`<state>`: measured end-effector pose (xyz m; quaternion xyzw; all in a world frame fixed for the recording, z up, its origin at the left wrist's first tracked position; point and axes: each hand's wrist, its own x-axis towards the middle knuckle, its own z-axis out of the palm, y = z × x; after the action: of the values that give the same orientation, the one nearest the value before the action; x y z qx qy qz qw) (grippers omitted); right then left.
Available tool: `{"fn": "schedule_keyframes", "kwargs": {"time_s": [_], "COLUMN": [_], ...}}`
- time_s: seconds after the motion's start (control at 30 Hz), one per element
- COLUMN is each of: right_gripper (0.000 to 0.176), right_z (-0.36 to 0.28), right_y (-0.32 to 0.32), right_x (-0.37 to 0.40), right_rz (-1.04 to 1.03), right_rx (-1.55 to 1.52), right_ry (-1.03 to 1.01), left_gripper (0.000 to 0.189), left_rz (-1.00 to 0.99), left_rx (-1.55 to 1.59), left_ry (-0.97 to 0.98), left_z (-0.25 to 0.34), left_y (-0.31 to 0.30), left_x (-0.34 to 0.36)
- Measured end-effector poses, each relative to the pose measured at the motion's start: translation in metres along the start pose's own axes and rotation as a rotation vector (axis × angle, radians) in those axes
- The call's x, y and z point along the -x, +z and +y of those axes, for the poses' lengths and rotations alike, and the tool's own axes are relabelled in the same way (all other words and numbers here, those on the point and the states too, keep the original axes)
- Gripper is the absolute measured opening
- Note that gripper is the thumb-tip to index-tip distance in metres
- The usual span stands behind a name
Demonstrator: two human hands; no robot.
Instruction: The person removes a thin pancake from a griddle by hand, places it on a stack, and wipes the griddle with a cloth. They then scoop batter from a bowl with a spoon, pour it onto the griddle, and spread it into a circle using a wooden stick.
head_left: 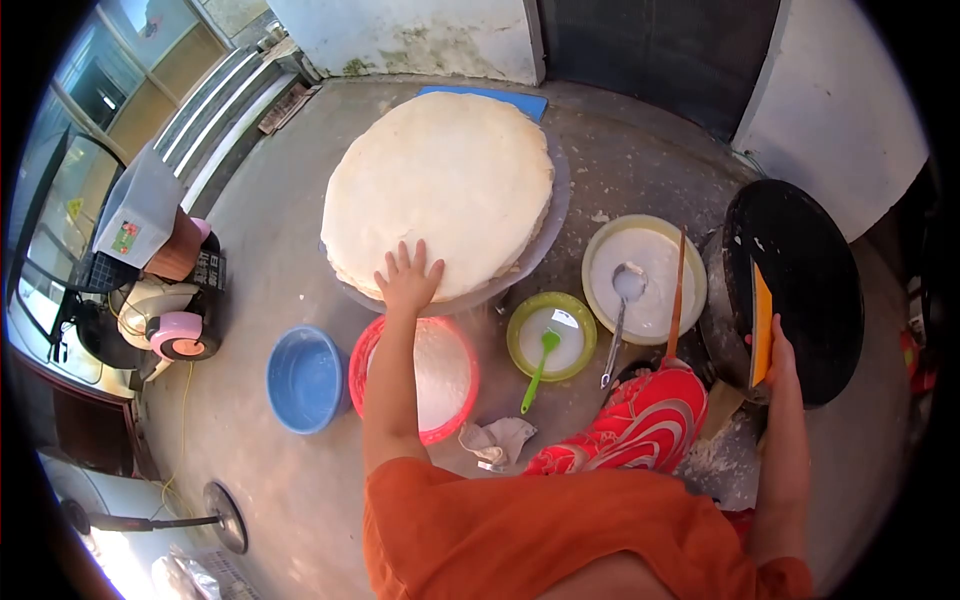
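Note:
My left hand [409, 277] lies flat, fingers spread, on the near edge of a tall stack of round white flatbreads [438, 190] resting on a grey tray [553, 215]. My right hand [775, 352] grips an orange scraper [761, 322], holding it upright against the near left edge of a round black griddle [800, 280]. The griddle surface is bare apart from a few white specks.
On the concrete floor sit a red basin of white flour [415, 378], a blue bowl [304, 378], a green bowl with a green spoon [551, 338], a cream basin of white batter with a ladle [644, 275], a crumpled cloth [498, 440], and my red shoe [640, 420]. A fan base [225, 515] stands left.

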<state>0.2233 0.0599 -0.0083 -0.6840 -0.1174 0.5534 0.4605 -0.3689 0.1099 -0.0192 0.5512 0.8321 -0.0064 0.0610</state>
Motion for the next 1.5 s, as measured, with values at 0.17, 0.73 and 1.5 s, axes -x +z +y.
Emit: {"fn": "schedule_keyframes", "kwargs": {"time_s": [0.17, 0.73, 1.5], "right_gripper": [0.044, 0.036, 0.013], "right_z": [0.012, 0.006, 0.227], "right_y": [-0.010, 0.150, -0.119], "right_x": [-0.006, 0.058, -0.028], "right_rz": [0.057, -0.861, 0.227], "right_rx": [0.003, -0.376, 0.496], "right_ry": [0.028, -0.136, -0.042], "left_gripper": [0.065, 0.044, 0.030], "left_rz": [-0.030, -0.616, -0.354], "left_rx": [0.008, 1.914, 2.252], "left_ry": [0.015, 0.460, -0.449], "left_z": [-0.007, 0.201, 0.109], "left_y": [0.001, -0.018, 0.010], "left_x": [0.000, 0.147, 0.021]}}
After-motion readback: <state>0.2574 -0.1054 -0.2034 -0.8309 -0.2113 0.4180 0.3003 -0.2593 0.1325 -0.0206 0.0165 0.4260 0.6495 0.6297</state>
